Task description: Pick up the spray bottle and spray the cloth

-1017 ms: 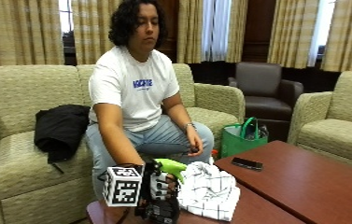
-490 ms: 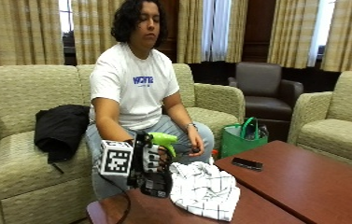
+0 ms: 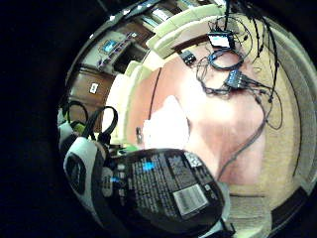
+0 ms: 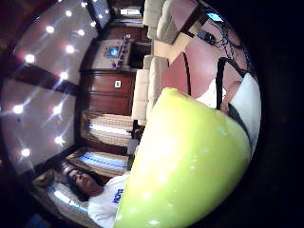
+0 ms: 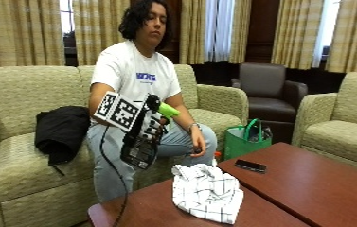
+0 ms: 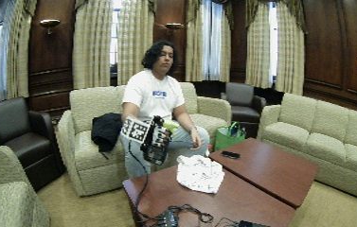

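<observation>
At the left of the outside view, the person on the sofa holds the spray bottle (image 5: 142, 146) in the air in the gloved right hand (image 5: 154, 128), fingers wrapped round its neck just under the green spray head (image 5: 165, 109), the dark body hanging tilted below the hand with its label towards the camera. The bottle is lifted well clear of the table (image 5: 304, 184), so the step in hand looks like aiming before the trigger is pulled. To do it well, the nozzle should probably be turned down and to the right until it faces the cloth (image 5: 206, 191), and one finger needs to sit on the trigger; whether it already does cannot be told from these views. The palm view on the little-finger side shows the bottle's label close to the palm and the cloth beyond it on the tabletop, which suggests the line towards the target is open. The white checked cloth lies crumpled at the near left end of the table, just beside the seam between the two tabletops. There is free air between bottle and cloth, nothing standing in the way. Further right, a dark phone (image 5: 251, 165) lies on the far tabletop, apart from the cloth, and spray drifting that way could wet it. The person's bare hand (image 5: 197, 145) rests near the knee, behind the table's far edge.
</observation>
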A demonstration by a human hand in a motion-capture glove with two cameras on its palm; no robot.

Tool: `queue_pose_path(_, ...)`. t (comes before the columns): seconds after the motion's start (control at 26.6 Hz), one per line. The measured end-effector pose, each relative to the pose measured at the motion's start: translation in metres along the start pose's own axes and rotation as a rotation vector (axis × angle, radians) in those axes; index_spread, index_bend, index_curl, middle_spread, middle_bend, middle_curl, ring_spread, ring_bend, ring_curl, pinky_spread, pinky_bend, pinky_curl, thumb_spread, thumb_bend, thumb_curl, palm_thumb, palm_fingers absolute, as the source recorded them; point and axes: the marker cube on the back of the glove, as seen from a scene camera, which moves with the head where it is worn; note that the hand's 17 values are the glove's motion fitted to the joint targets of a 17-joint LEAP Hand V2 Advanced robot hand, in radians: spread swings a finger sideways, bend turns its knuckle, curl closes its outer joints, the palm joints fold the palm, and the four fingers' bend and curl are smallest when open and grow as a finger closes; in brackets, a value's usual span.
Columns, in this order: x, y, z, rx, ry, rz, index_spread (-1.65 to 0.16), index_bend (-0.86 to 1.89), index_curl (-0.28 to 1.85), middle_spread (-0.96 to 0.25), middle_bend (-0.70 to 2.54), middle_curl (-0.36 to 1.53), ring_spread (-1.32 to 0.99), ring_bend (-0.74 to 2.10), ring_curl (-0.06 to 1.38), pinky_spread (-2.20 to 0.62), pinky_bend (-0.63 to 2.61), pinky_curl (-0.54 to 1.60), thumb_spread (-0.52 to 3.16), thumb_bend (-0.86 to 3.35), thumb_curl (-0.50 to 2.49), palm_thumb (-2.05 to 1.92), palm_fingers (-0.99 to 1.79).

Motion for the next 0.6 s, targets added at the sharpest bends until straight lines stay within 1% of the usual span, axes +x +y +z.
queue_pose_path(0.15,-0.028,-0.004,-0.001,-0.142,0.197,0.007,-0.24,0.41,0.52,-0.17,0.7,0.56,-0.22,0.72,0.47,-0.31,0.43,0.38,0.32,-0.03,0.73,0.93,1.38)
queue_pose_path(0.38,-0.054,-0.014,0.014,-0.347,0.541,0.036,-0.25,0.38,0.53,-0.18,0.71,0.56,-0.22,0.71,0.47,-0.31,0.44,0.39,0.31,-0.03,0.75,0.93,1.38)
queue_pose_path(0.49,-0.058,-0.017,0.027,-0.442,0.661,0.08,-0.25,0.38,0.54,-0.18,0.71,0.56,-0.22,0.71,0.47,-0.31,0.44,0.39,0.31,-0.03,0.75,0.93,1.38)
queue_pose_path(0.6,-0.059,-0.012,0.053,-0.52,0.755,0.119,-0.25,0.37,0.54,-0.18,0.71,0.56,-0.22,0.72,0.48,-0.31,0.43,0.38,0.31,-0.03,0.76,0.93,1.38)
